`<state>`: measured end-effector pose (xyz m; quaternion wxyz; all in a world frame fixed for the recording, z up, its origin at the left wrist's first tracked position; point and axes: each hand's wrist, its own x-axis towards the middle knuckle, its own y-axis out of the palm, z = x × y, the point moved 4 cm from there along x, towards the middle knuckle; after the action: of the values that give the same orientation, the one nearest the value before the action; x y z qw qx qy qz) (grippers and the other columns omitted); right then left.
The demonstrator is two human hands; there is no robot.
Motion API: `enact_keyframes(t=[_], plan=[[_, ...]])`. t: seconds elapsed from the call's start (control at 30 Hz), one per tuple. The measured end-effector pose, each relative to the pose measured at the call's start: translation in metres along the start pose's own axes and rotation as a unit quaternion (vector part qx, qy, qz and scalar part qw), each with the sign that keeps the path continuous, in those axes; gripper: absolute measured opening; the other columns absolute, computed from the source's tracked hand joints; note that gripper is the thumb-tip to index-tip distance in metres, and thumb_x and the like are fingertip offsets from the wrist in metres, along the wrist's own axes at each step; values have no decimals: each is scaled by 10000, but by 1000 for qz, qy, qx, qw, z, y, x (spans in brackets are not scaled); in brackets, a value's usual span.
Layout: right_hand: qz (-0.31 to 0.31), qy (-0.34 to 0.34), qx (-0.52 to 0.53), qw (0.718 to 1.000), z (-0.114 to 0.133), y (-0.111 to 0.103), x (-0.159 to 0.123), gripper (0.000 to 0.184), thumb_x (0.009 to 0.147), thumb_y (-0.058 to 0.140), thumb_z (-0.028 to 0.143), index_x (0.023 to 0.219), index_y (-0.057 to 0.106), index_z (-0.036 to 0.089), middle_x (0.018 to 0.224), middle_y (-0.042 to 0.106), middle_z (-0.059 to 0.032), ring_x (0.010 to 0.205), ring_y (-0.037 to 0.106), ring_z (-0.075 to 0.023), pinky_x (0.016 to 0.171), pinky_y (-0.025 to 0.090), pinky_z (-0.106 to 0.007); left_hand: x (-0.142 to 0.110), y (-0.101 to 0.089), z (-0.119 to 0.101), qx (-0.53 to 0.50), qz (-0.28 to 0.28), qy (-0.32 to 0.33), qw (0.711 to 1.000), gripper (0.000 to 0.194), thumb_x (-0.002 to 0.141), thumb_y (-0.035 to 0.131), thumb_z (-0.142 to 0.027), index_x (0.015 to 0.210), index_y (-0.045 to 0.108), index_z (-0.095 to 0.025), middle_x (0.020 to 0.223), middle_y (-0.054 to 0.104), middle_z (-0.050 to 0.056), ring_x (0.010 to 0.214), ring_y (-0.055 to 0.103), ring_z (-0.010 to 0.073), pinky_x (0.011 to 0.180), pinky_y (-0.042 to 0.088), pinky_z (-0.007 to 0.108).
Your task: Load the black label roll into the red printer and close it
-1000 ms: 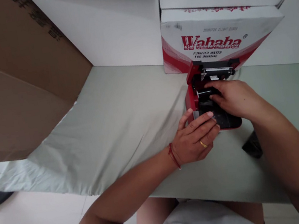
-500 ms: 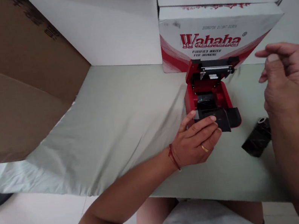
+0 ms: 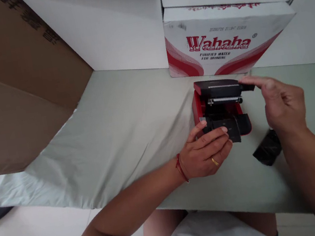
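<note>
A small red and black printer-like device point(image 3: 204, 106) stands on the pale green cloth point(image 3: 134, 126) in front of me. My left hand point(image 3: 205, 152) rests against its near left side, fingers curled around the front edge to steady it. My right hand point(image 3: 282, 103) is at the device's right, index finger stretched onto the black lid point(image 3: 217, 86), which is tilted half down over the body. A ring shows on my left hand and a red cord on the wrist.
A dark roll point(image 3: 267, 150) lies on the cloth under my right wrist. A red and white "Wahaha" carton point(image 3: 222, 38) stands just behind the device, with white boxes point(image 3: 113, 32) around it. A large brown carton point(image 3: 8, 78) fills the left.
My right hand left the inside of the device, lifted away to the right, then came back to the lid. The lid has swung from upright to half lowered. The left hand stayed put.
</note>
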<state>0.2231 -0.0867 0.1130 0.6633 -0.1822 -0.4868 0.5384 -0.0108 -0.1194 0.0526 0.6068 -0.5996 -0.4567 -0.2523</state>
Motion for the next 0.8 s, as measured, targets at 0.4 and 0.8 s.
enact_keyframes(t=[0.4,0.8], plan=[[-25,-49,5,998,9,2,-45,328,1147,558,213,1316,825,301,1397,833,-47,1375,764,-288,1316,485,-636,0,-1,1,11,11,5,1000,240,1073,601,-201,1255,755,-235,1255,879,9,1396,750,153,1503,204,437],[-58,-50,24,997,17,17,-63,392,1125,510,262,1403,783,304,1461,805,-92,1464,705,-317,1311,482,-657,-3,-7,29,-128,-86,-102,983,558,1077,626,-402,1607,533,-253,1359,756,107,1449,677,256,1291,540,502]])
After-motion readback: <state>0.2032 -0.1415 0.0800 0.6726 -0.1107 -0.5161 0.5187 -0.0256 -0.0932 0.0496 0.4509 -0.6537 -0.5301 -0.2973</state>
